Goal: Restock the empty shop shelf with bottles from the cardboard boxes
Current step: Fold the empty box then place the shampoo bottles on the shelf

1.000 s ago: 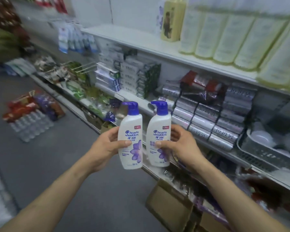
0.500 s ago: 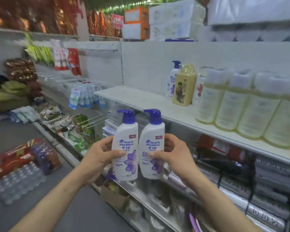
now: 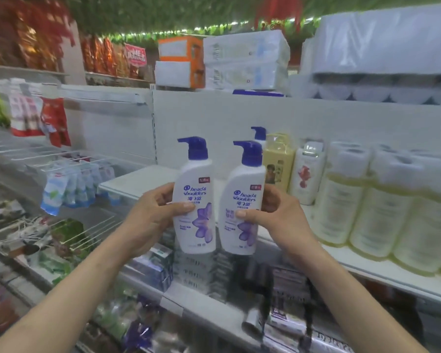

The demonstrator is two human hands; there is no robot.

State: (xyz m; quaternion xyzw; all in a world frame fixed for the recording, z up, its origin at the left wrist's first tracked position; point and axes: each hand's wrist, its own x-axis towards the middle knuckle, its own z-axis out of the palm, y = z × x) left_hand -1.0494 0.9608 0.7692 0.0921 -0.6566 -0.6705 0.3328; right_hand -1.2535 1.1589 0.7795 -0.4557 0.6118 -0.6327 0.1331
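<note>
Restock barely started, by the look of it. One pump bottle (image 3: pixel 259 135) already stands at the back of the white shelf (image 3: pixel 127 180), beside the yellow carton (image 3: pixel 278 161); the shelf's left end and front edge are bare. Two more in transit: left hand (image 3: pixel 148 217) has its fingers wrapped round the left shampoo bottle (image 3: pixel 194 200), right hand (image 3: pixel 278 217) clamps the right shampoo bottle (image 3: pixel 242 207). Both upright, side by side, held in front of the shelf's front edge, not yet set down. Boxes not in view.

Bottles: glossy white plastic, flat-sided with rounded shoulders, blue pump tops, purple flower print. Shelf is smooth painted metal, probably; the view is blurred. Pale shrink-wrapped bottles (image 3: pixel 367 200) fill its right end.
</note>
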